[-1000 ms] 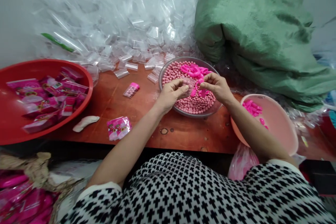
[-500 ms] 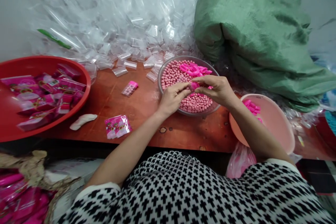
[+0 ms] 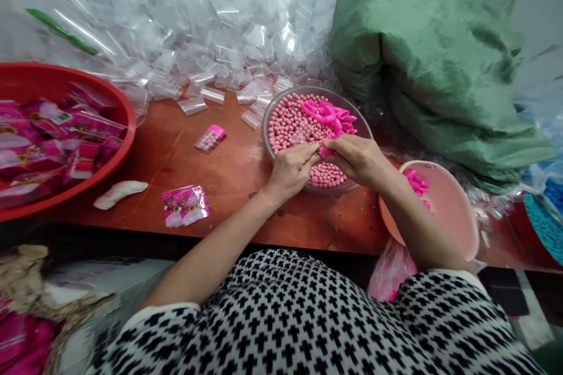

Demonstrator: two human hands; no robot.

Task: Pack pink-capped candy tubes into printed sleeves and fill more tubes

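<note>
A grey bowl (image 3: 266, 129) holds pink beads (image 3: 284, 123) with bright pink plastic pieces (image 3: 332, 114) on top. My left hand (image 3: 290, 171) is over the bowl's near left side, its fingertips pinched; what they hold is too small to make out. Beside it, my right hand (image 3: 358, 158) grips a small pink piece (image 3: 326, 149) between thumb and fingers. The two sets of fingertips nearly meet. A clear container of beads with a pink cap (image 3: 210, 138) lies on the table left of the bowl. Pink printed cards (image 3: 186, 206) lie nearer the front edge.
At the left stands a red basin (image 3: 127, 146) of pink packets. Clear plastic tubes (image 3: 246, 29) are heaped behind, beside a green sack (image 3: 435, 58). A pink bowl (image 3: 457, 205) with small pink pieces sits under my right forearm. A white object (image 3: 119, 193) lies near the basin.
The view has shifted slightly, so the basin and table items appear further left. Both hands are a little lower over the bowl, and clear plastic on the beads shows more.
</note>
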